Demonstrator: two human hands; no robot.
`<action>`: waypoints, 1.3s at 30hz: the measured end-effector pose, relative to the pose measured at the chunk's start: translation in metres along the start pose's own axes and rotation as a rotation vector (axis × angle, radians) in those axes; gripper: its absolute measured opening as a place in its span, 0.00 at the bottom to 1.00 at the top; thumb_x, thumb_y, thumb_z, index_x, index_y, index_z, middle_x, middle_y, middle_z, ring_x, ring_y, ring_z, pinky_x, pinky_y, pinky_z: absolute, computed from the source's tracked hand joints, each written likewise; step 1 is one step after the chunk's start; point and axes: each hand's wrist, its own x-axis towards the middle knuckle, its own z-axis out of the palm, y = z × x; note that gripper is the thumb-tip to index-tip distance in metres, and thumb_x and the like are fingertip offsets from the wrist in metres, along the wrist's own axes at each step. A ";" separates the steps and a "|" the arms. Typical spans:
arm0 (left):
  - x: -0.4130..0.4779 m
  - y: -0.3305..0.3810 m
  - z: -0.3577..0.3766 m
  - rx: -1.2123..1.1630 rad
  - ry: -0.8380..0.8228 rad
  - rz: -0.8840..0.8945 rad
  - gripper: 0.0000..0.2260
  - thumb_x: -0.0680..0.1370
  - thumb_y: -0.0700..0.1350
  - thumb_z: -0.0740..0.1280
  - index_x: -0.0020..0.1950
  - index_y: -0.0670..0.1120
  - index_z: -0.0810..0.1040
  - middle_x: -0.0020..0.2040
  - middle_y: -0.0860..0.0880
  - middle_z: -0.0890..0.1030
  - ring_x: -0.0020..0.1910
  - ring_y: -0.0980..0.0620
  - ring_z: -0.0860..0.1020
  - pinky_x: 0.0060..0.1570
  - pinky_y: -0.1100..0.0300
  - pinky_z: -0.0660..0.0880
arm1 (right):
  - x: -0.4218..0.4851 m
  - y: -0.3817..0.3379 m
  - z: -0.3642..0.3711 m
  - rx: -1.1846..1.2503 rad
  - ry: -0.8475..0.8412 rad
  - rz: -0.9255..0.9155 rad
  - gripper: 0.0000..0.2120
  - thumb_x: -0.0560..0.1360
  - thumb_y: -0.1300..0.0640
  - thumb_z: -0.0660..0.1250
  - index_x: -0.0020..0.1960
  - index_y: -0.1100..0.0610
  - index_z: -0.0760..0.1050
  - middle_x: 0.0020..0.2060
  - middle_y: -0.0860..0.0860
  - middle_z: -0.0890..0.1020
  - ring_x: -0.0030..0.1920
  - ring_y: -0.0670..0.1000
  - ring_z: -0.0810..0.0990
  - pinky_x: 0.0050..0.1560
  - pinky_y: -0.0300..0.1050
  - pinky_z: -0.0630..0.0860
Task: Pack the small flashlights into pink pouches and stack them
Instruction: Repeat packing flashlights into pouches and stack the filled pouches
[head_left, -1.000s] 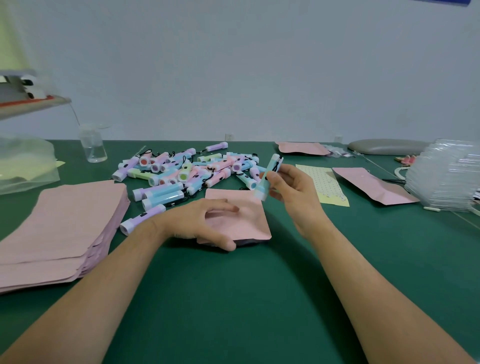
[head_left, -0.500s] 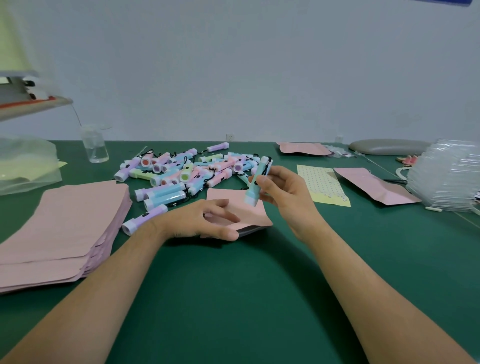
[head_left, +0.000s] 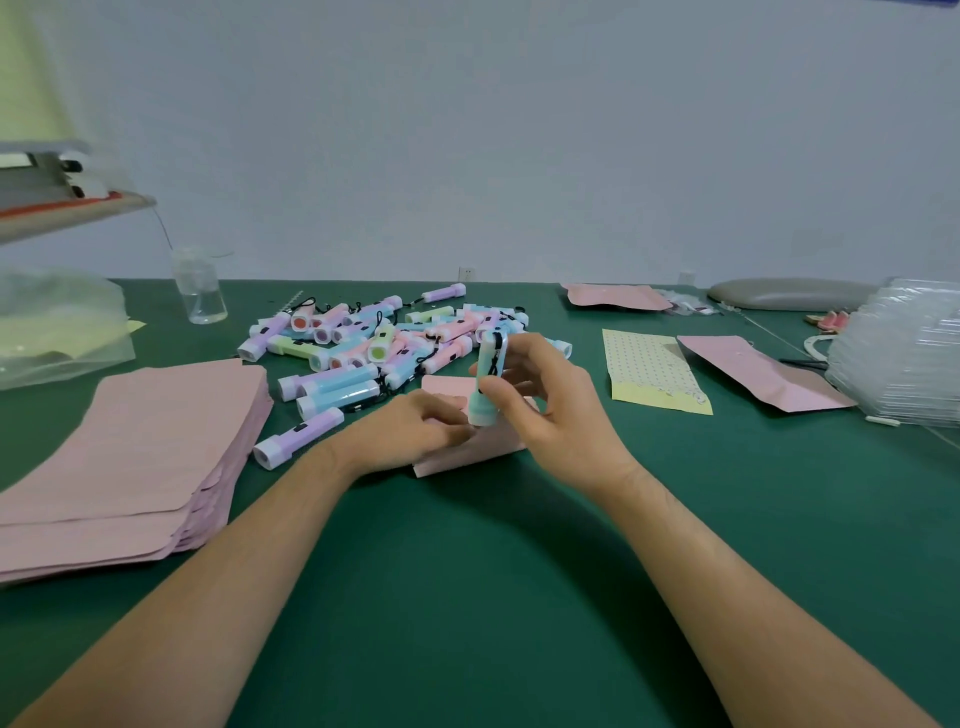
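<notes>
Nearest of all, below both grips, bare green table (head_left: 467, 597) between two forearms.

Just beyond, directly under the grips, one pink pouch (head_left: 462, 457), its near edge seemingly lifted a little off the table. Held at its upper layer by the left hand (head_left: 410, 431), fingers curled onto the pink sheet, probably keeping the mouth open. The opening itself is hidden behind those fingers.

Immediately right of that, the right hand (head_left: 556, 415), thumb and fingers closed around a pale blue flashlight (head_left: 488, 382). Stands almost upright in that grip, long axis near vertical, wide end down, black cord end up. Lower end just above the pouch and right beside the left fingertips. So: straight down from the right-hand grip and slightly towards the left hand, likely the line governing the coming insertion. Right hand carrying the flashlight, left hand nearer the pouch mouth.

Against the view a second ago: flashlight lower, far less tilted, brought from over the pouch's far side in towards the left hand. Left fingers more tucked into the pouch edge.

Just left of the left wrist, a lone lilac flashlight (head_left: 298, 439). Well left of that grip, a stack of empty pouches (head_left: 130, 447). Beyond both grips, the loose pile of flashlights (head_left: 374, 343), unchanged.
</notes>
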 end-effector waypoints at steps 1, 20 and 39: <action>0.001 0.000 0.000 -0.010 0.057 0.017 0.11 0.78 0.51 0.67 0.52 0.55 0.89 0.43 0.60 0.86 0.41 0.63 0.79 0.43 0.70 0.72 | 0.000 0.001 0.000 -0.029 -0.016 -0.007 0.09 0.82 0.56 0.68 0.61 0.53 0.75 0.54 0.44 0.84 0.53 0.46 0.83 0.53 0.40 0.80; 0.007 0.000 0.005 0.208 0.718 0.267 0.13 0.76 0.33 0.73 0.50 0.51 0.90 0.44 0.59 0.87 0.42 0.62 0.83 0.50 0.58 0.80 | 0.001 0.008 -0.006 -0.277 0.183 -0.210 0.12 0.81 0.51 0.67 0.63 0.49 0.72 0.49 0.43 0.83 0.42 0.53 0.82 0.37 0.51 0.78; 0.006 0.030 0.009 0.328 0.760 0.407 0.11 0.75 0.35 0.76 0.57 0.43 0.88 0.58 0.48 0.84 0.57 0.46 0.81 0.60 0.51 0.78 | 0.004 0.001 -0.005 -0.191 0.303 -0.240 0.25 0.83 0.51 0.64 0.77 0.51 0.63 0.54 0.27 0.77 0.51 0.40 0.81 0.53 0.35 0.77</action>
